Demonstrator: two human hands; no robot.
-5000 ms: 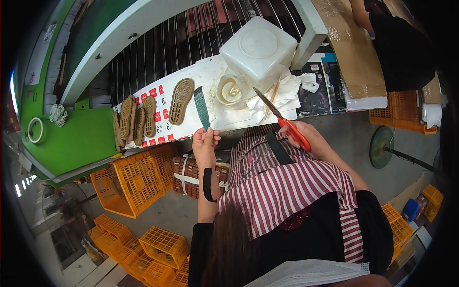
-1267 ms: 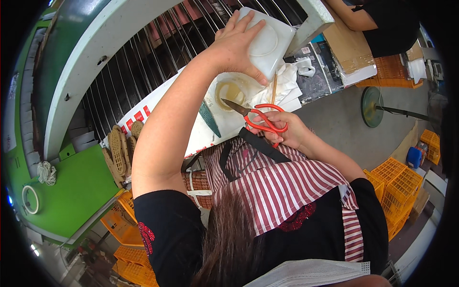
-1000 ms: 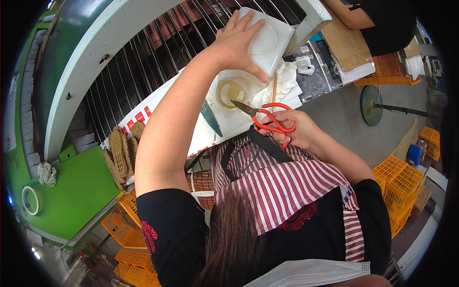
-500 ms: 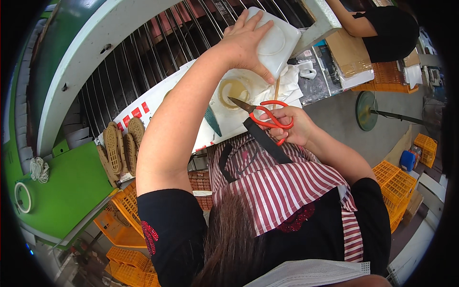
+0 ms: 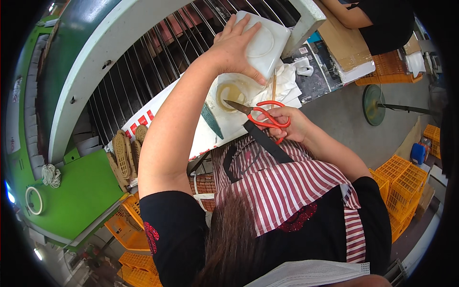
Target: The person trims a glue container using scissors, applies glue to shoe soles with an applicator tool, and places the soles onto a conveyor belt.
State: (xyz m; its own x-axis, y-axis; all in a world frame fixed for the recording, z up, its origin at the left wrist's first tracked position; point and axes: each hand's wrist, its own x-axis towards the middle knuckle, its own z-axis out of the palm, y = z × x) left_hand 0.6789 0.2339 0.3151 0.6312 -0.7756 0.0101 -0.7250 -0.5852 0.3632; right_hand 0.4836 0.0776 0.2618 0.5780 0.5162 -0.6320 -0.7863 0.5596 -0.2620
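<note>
My left hand (image 5: 234, 51) spreads over a white plastic container (image 5: 264, 45), its thumb along the near edge and its fingers across the surface. The container is tilted at the machine's edge. Below it, a pale dish (image 5: 231, 94) has something yellowish in its round middle. My right hand (image 5: 291, 125) is closed round the red handles of scissors (image 5: 270, 115). Their dark blades point left over the dish, slightly parted. A thin brown stick (image 5: 274, 86) lies by crumpled white cloth or paper (image 5: 287, 82), close to the scissors.
Brown shoe soles (image 5: 122, 153) stand left of my left arm, beside a green table (image 5: 76, 196) with a tape ring (image 5: 34, 200). Metal rods (image 5: 143, 57) run beneath a pale machine arch (image 5: 81, 67). Orange crates (image 5: 399, 191) stand right. A co-worker's arm (image 5: 351, 15) shows at upper right.
The whole view has turned slightly. My left hand and the container appear a little further left in the picture. Both hands keep the same hold, and the scissors have barely moved.
</note>
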